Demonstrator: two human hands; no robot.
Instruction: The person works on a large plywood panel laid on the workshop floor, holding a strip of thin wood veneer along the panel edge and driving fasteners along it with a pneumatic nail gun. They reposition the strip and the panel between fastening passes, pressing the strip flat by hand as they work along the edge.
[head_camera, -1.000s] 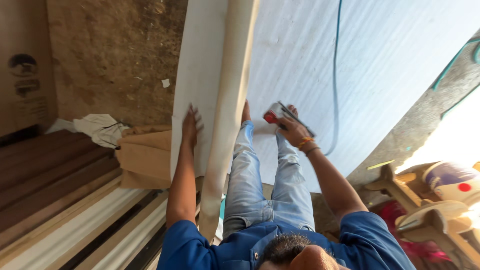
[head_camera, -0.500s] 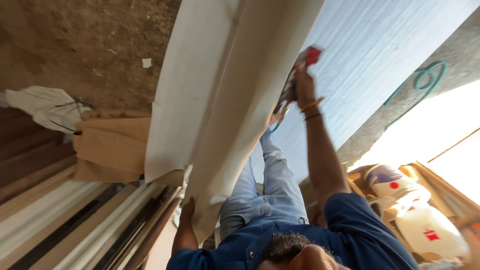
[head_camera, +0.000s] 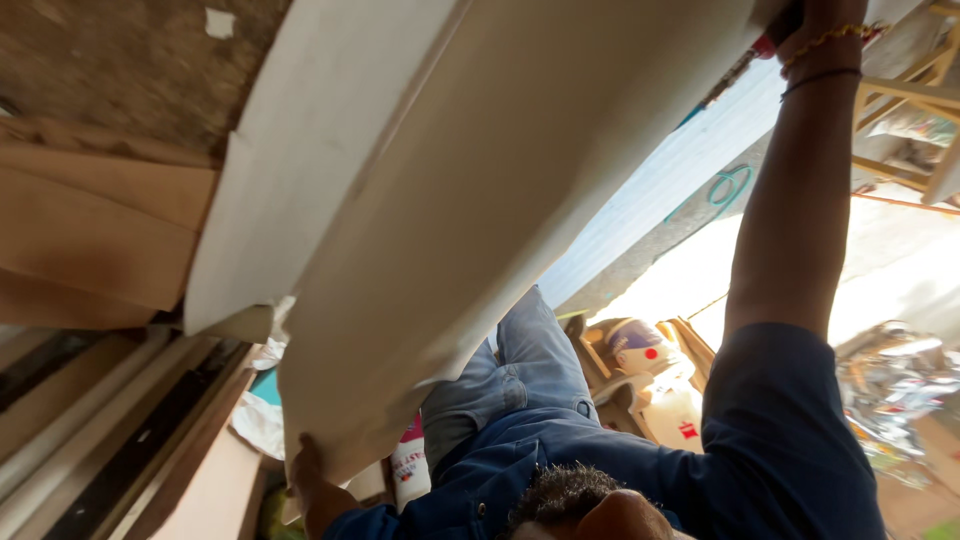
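Laminate sheet (head_camera: 500, 190), cream, curled, spans upper left to centre of frame. Left hand (head_camera: 305, 470) at bottom left, fingers clamped on its lower edge. Right hand (head_camera: 815, 20) at top right edge, mostly cut off; grip can't be judged. Red tool (head_camera: 765, 45) beside it.

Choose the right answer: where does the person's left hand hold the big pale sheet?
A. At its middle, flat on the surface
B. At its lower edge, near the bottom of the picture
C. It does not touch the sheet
B: the left hand grips the lower edge of the pale sheet near the bottom of the picture, while the right hand is raised at the top right corner.
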